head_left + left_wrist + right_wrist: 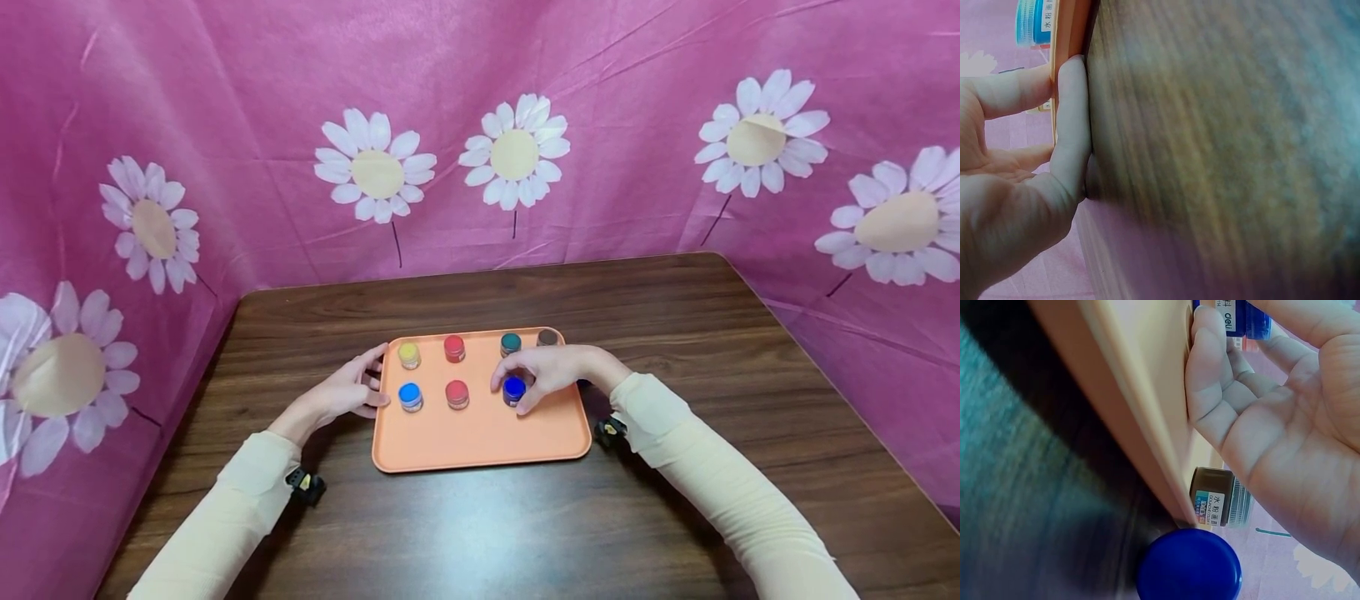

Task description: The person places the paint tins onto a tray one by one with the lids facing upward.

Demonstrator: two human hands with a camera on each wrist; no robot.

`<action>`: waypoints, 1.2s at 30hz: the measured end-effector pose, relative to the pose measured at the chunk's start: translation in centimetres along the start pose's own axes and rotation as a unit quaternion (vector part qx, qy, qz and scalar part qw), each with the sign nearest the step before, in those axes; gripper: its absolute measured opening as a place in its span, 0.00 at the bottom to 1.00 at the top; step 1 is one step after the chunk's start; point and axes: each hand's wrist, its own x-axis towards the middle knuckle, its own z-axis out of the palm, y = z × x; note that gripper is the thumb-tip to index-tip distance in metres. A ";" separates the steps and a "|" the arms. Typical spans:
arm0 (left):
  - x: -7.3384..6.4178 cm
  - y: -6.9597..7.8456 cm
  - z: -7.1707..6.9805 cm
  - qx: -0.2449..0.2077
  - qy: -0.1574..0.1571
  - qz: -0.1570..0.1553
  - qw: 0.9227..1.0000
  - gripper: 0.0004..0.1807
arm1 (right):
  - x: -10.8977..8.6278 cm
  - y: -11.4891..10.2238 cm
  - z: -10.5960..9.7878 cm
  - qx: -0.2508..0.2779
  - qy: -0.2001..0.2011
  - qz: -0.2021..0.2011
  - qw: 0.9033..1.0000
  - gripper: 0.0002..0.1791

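Observation:
An orange tray [480, 442] lies on the wooden table, bearing small paint jars. With its fingertips at the rim, my left hand [347, 390] holds the tray's left edge; in the left wrist view one finger [1072, 125] lies along the outer wall. Over the right part of the tray, my right hand [546, 371] pinches a dark blue paint jar [513, 389] between thumb and fingers. That jar [1232, 315] is partly cut off in the right wrist view. A green jar [511, 343] and a dark brown jar [547, 337] stand behind this hand.
A yellow jar [408, 355] and a red jar [454, 348] stand in the back row, a light blue jar [410, 397] and another red jar [457, 394] in front. A round blue thing [1189, 565] appears beside the tray. Pink flowered cloth [450, 50] surrounds the table [480, 533].

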 end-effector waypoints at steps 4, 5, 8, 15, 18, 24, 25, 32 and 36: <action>0.0 -0.1 -0.1 -0.003 0.001 -0.005 1.000 0.55 | -0.1 -0.1 0.0 -0.002 -0.003 -0.002 1.000 0.27; 0.0 -0.1 0.0 -0.002 0.001 -0.006 1.000 0.55 | -0.1 -0.1 0.0 -0.002 -0.004 -0.002 1.000 0.28; 0.2 -0.1 0.0 0.000 0.002 -0.007 1.000 0.55 | -0.3 -0.1 0.0 -0.003 -0.003 -0.004 1.000 0.27; 0.6 0.2 0.2 0.004 -0.002 -0.002 1.000 0.55 | -0.5 0.1 0.0 0.007 0.000 -0.006 1.000 0.27; 0.6 0.3 0.2 0.006 -0.002 -0.002 1.000 0.55 | -0.5 0.1 0.1 0.008 -0.001 -0.003 1.000 0.27; 0.2 0.5 0.3 0.007 0.003 -0.006 1.000 0.55 | -0.4 0.0 0.2 0.001 0.000 -0.004 1.000 0.27; 0.1 0.5 0.3 0.007 0.003 -0.008 1.000 0.55 | -0.5 0.0 0.2 -0.001 -0.001 -0.005 1.000 0.27; 0.1 0.2 0.2 0.010 0.004 -0.009 1.000 0.55 | -0.5 0.0 0.2 0.007 0.001 -0.002 1.000 0.28; 0.1 0.1 -0.1 0.012 0.011 -0.012 1.000 0.55 | -0.7 -0.1 0.2 0.025 0.004 0.005 1.000 0.29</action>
